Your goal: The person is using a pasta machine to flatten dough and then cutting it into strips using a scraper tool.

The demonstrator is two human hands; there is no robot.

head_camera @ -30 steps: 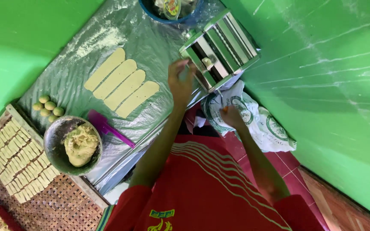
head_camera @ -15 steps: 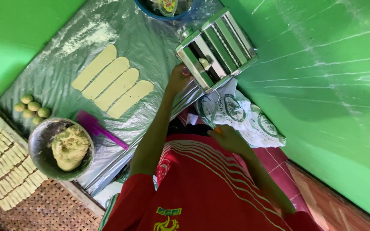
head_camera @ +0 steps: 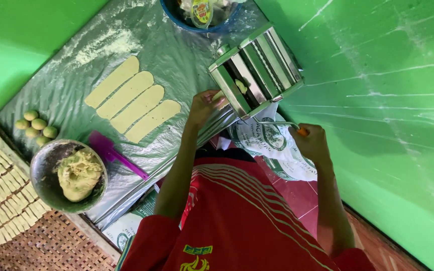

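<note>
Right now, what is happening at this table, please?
A person in a red shirt works a shiny metal roller machine. The right hand grips its orange-tipped crank handle, and the left hand holds pale dough at the rollers. Four flat pale dough strips lie beside it on the floured plastic sheet.

My home dough-making corner, set up against green walls

I work at a plastic-covered table (head_camera: 177, 55) dusted with flour, with a hand-cranked pasta roller (head_camera: 255, 70), four flat dough strips (head_camera: 133, 99), small dough balls (head_camera: 36, 125), a metal bowl of dough (head_camera: 69, 175) and a purple spatula (head_camera: 116, 154); cut pieces lie in rows on a woven tray (head_camera: 36, 241), above a red tiled floor (head_camera: 302, 198).
</note>
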